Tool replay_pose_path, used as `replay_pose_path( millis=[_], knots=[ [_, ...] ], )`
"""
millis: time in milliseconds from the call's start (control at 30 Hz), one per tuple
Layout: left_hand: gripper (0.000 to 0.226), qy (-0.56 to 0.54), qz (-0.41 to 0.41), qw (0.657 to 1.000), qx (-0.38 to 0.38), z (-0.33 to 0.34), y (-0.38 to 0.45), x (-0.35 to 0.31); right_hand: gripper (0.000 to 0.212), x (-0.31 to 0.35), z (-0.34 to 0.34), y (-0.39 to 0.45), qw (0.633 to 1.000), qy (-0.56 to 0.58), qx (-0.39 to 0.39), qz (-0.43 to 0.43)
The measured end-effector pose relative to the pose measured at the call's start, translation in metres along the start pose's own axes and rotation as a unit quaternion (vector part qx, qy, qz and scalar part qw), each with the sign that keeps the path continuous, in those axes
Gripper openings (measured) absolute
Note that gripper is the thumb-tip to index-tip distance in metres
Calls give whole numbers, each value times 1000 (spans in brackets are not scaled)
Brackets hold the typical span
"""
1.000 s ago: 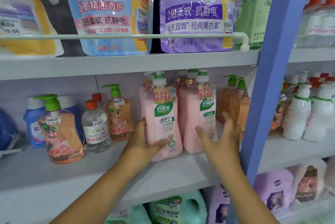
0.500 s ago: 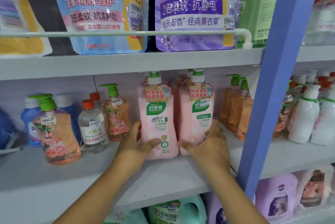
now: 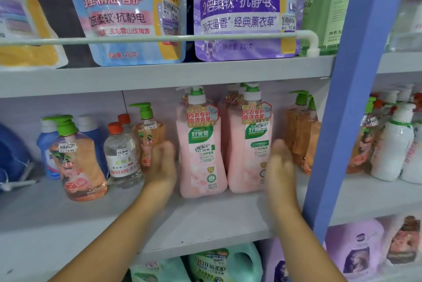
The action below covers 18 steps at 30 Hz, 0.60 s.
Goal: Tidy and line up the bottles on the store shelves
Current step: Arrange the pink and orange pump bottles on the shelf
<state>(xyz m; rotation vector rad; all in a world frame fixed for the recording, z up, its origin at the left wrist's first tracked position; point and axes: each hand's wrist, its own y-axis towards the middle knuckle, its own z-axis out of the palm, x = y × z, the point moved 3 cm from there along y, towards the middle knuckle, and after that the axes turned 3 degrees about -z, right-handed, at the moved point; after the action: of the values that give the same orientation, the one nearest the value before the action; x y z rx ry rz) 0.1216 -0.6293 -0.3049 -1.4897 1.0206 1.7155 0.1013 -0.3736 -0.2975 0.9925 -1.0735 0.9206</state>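
Orange pump bottle (image 3: 78, 158): upright at the shelf's left front, before blue bottles (image 3: 49, 151).
Clear bottle (image 3: 122, 156): red cap, standing just right of it.
Left hand (image 3: 161, 165): blurred, fingers straight and released, beside the left pink bottle; contact cannot be told.
Left pink bottle (image 3: 201, 144): upright mid-shelf, label facing out.
Right pink bottle (image 3: 250, 144): upright, side touching its neighbour, more pink bottles behind.
Right hand (image 3: 279, 165): blurred, flat and released at that bottle's right side.
Amber pump bottles (image 3: 301, 131): near the blue post (image 3: 356, 99).
Shelf (image 3: 205, 217): grey, carrying all these.
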Motion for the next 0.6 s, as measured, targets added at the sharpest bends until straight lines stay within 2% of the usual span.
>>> replay_pose_path(
  millis=[33, 100, 167, 200, 333, 600],
  knots=[
    [80, -62, -29, 998, -5, -1, 10, -2, 35, 6, 1, 7, 999, 39, -21, 14],
    [94, -126, -46, 991, 23, 4, 25, -10, 50, 13, 5, 23, 997, 60, -39, 41],
    [91, -127, -47, 990, 45, 13, 29, -20, 70, 13, 12, 36, 997, 26, -38, 68],
    [86, -130, -55, 989, 45, 17, 30, -22, 74, 12, 14, 39, 996, 9, -38, 85],
    [84, -129, -101, 985, 62, 29, 29, -9, 77, -1, 17, 42, 992, -11, 1, 124],
    [75, -132, -118, 981, 77, 31, 36, -2, 81, -10, 18, 44, 992, -28, -11, 123]
  ],
)
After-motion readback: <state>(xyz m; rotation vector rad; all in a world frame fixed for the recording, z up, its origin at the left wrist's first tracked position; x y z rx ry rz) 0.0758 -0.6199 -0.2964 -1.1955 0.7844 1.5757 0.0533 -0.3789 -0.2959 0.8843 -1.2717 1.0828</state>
